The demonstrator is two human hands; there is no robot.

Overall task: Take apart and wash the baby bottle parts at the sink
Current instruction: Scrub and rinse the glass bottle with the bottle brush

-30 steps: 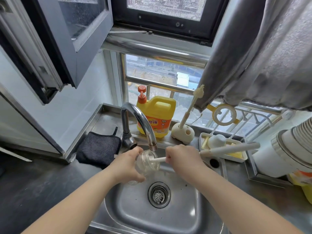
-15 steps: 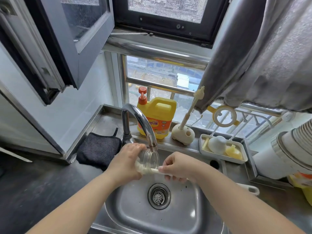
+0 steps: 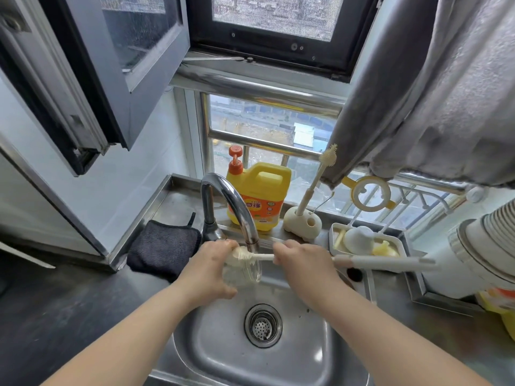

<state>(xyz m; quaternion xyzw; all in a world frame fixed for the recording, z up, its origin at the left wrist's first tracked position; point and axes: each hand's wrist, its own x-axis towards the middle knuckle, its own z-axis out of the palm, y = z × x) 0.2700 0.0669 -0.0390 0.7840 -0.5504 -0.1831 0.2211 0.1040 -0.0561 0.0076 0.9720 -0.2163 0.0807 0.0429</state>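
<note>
Clear glass bottle body [image 3: 245,270] sits directly under the faucet [image 3: 231,201] spout, over the sink [image 3: 306,355] basin, so rinse water and drips fall into the sink; no visible stream, cannot tell if water runs. Bottle lies roughly on its side, long axis about horizontal, open mouth facing right toward the brush hand. Left hand [image 3: 207,270] wraps the bottle, grip clenched round its base end, likely to steady it against scrubbing. Bottle brush [image 3: 348,260] runs horizontally, head at the bottle's upper rim just below the spout, handle trailing off right of the faucet. Right hand [image 3: 302,259] grip clenched on the brush shaft near the head, probably for control. Right of the faucet: yellow detergent jug [image 3: 260,199], brush stand [image 3: 302,225], tray [image 3: 398,243] with other bottle parts. Left of the faucet: dark cloth [image 3: 164,246] on the surface.
</note>
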